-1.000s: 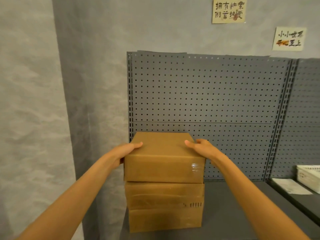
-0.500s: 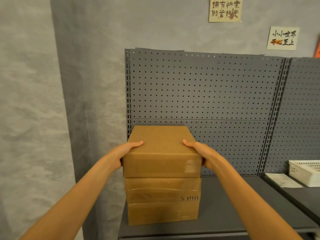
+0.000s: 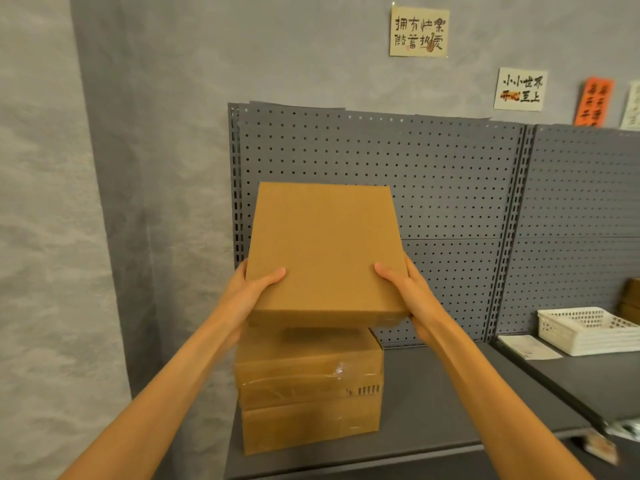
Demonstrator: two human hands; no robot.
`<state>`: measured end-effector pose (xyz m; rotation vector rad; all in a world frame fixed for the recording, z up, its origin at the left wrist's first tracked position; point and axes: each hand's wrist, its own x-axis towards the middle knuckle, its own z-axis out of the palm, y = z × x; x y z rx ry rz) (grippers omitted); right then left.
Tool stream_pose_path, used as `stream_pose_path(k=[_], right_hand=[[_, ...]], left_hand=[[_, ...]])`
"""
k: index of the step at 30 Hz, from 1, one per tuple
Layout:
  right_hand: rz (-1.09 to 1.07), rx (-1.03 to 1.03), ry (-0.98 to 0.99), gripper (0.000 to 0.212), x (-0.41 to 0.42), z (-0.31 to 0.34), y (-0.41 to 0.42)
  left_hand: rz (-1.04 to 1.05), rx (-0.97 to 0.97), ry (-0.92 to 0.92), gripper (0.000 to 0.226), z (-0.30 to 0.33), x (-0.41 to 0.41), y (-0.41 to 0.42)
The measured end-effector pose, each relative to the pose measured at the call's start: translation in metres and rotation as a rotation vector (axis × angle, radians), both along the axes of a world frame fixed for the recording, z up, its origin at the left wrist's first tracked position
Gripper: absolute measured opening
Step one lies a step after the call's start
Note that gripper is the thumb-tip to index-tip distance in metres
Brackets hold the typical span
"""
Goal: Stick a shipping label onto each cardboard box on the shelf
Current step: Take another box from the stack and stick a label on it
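Left hand (image 3: 254, 289) and right hand (image 3: 407, 292) each grip a side of the flat brown cardboard box (image 3: 325, 251), thumbs on top; keep it level while clearing the taped cardboard stack (image 3: 308, 386) on the grey metal shelf (image 3: 450, 410).

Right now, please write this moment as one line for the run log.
step: top box lifted clear of stack | left hand: holds box | right hand: holds box | label: none seen

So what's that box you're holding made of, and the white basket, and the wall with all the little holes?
The held box looks like plain brown cardboard: matte, with folded edges and no shine. The white basket seems to be moulded plastic, going by its even lattice of small openings. The holed back panel looks like grey painted metal pegboard, with neat rows of punched holes, though paint hides the material.
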<state>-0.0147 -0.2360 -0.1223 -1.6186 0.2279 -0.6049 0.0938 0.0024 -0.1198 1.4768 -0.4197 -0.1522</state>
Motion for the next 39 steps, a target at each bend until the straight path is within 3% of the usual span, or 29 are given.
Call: stream_pose_path(k=[3,10,20,26,39], right_hand=[[-0.082,-0.014,-0.096,0.062,-0.021,-0.001,-0.001],[-0.314,-0.072,-0.148,0.065,-0.081,-0.02,-0.021],[-0.504,-0.083,-0.153,0.072,-0.175,-0.023,-0.077],[-0.538,-0.077,-0.161,0.065,-0.235,-0.029,-0.128],[-0.538,-0.076,-0.022,0.078,-0.32,-0.05,-0.246]], left_hand=[[-0.029,-0.011,-0.049,0.084,-0.005,-0.008,-0.011],[-0.146,-0.046,-0.126,0.077,-0.015,-0.04,-0.056],[-0.311,-0.071,-0.08,0.07,-0.019,-0.105,-0.138],[-0.36,-0.04,-0.073,0.074,-0.024,-0.155,-0.196],[-0.331,0.03,-0.029,0.067,-0.047,-0.245,-0.306]])
